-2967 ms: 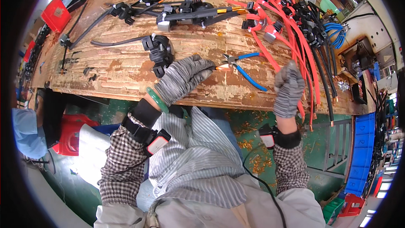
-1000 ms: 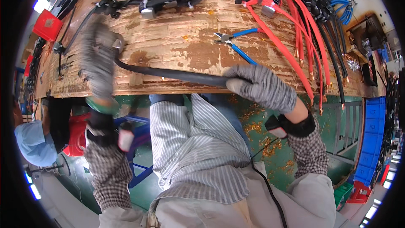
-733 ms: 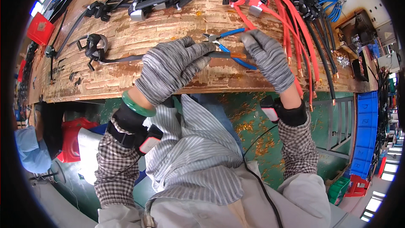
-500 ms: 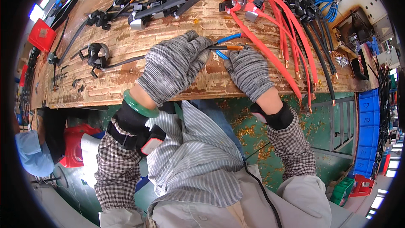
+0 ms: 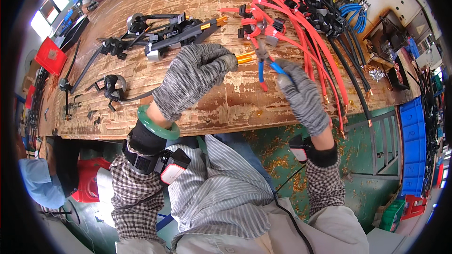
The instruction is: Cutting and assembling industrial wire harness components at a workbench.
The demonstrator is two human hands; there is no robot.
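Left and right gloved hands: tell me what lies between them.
In the head view, orange-yellow wire ends jut from the left gloved hand; beyond them are the blue-handled diagonal cutters, held by the right gloved hand.

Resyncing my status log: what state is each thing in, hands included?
Left hand: closed on the black cable
Black cable: orange inner ends exposed
Right hand: closed around the pliers
Pliers: handles spread, jaws by those ends
Red cables: piled, coppery tips bare
Blue wire: looped
Tabletop: worn, scuffed
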